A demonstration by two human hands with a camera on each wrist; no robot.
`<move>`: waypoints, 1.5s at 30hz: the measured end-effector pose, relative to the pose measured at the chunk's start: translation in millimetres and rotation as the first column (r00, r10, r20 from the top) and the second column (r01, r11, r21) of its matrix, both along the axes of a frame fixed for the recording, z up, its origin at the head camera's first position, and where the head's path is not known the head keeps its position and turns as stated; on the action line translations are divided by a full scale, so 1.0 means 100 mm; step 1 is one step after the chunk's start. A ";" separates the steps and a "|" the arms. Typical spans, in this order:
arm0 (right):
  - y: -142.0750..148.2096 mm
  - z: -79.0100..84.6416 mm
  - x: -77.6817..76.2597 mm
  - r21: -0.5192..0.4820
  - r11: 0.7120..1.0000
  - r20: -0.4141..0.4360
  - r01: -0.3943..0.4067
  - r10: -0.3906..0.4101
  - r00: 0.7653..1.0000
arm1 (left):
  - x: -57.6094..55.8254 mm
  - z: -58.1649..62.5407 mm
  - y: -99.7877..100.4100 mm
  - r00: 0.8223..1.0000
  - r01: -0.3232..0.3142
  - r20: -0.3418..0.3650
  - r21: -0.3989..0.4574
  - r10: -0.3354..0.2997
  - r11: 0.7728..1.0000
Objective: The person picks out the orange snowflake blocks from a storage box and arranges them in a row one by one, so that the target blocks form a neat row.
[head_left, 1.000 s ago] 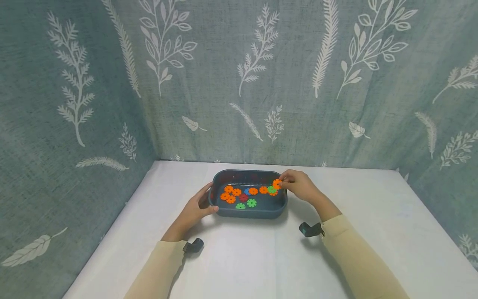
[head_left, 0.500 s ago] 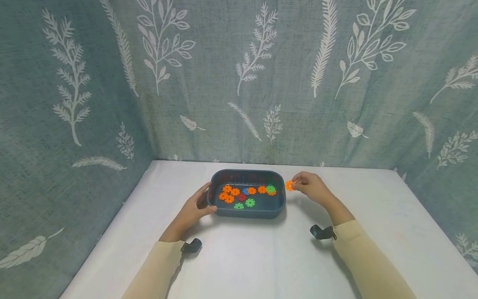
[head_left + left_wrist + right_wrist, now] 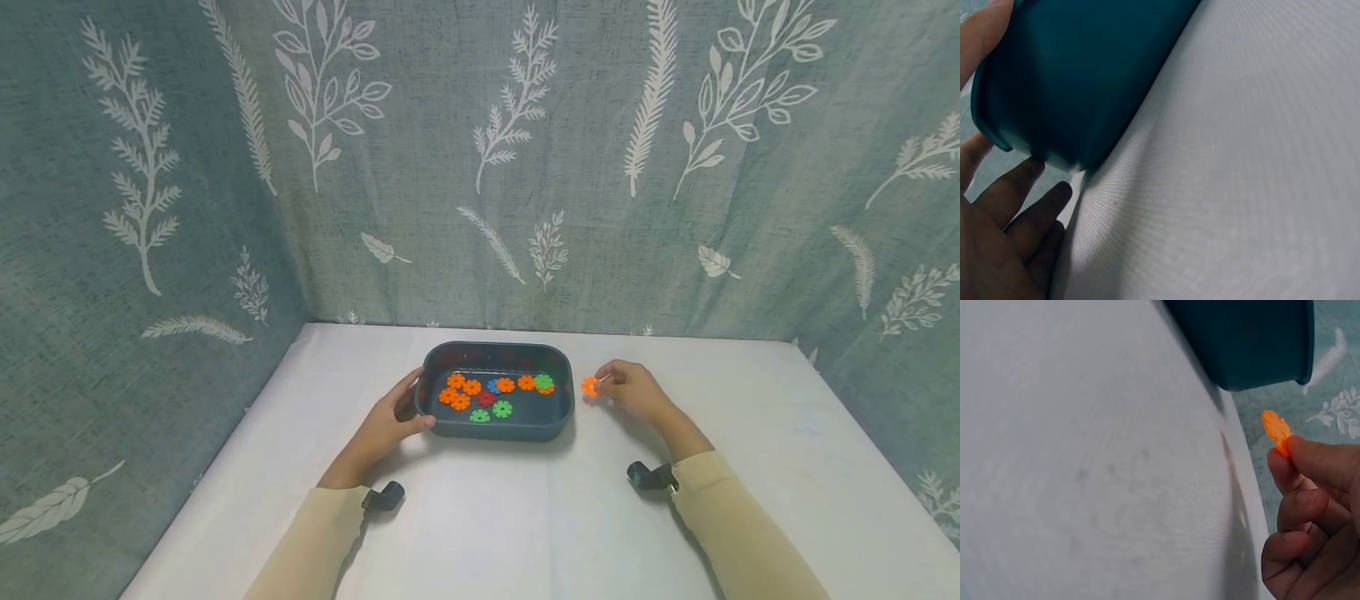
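Observation:
A dark teal plastic basin (image 3: 491, 431) stands on the white table with several notched, flower-shaped plastic discs in it. My left hand (image 3: 388, 429) grips its left end, thumb on the near rim and fingers along the end wall; the left wrist view shows these fingers (image 3: 1013, 187) against the wall. To the right of the basin, my right hand (image 3: 633, 392) pinches an orange notched disc (image 3: 589, 386) between thumb and forefinger. In the right wrist view this disc (image 3: 1275, 428) is seen nearly edge-on, with the other fingers curled below.
Inside the basin, orange discs (image 3: 460, 402) cluster at the left, a red disc (image 3: 486, 398) lies mid-floor, and a green disc (image 3: 543, 381) overlaps an orange one at the right. The white tabletop (image 3: 480, 533) meets a leaf-patterned curtain (image 3: 450, 250) behind.
My right hand has carried the orange disc from over the basin's right end out past its rim, then lower toward the table. The left hand keeps its grip on the basin.

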State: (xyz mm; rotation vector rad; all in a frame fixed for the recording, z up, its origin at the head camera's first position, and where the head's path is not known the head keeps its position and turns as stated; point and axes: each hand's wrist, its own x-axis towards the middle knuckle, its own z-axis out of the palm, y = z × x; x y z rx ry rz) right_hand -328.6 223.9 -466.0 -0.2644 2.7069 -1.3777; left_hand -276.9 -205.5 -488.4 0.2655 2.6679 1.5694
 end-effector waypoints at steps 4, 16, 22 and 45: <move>-0.01 -0.03 -0.01 0.008 1.000 -0.001 0.024 -0.024 1.000 | 0.00 0.00 0.00 1.000 0.002 -0.002 0.001 -0.002 1.000; -0.02 -0.11 -0.04 0.124 0.989 -0.049 0.087 -0.081 0.996 | -0.02 -0.01 0.00 1.000 0.004 0.007 -0.004 -0.004 1.000; -0.03 -0.15 -0.03 0.189 0.976 -0.132 0.104 -0.080 0.988 | -0.01 -0.01 0.00 1.000 0.009 -0.006 -0.008 -0.009 1.000; -0.03 0.02 -0.04 0.259 0.961 -0.083 0.095 -0.076 0.994 | -0.02 -0.02 -0.02 1.000 0.024 -0.001 0.019 -0.024 1.000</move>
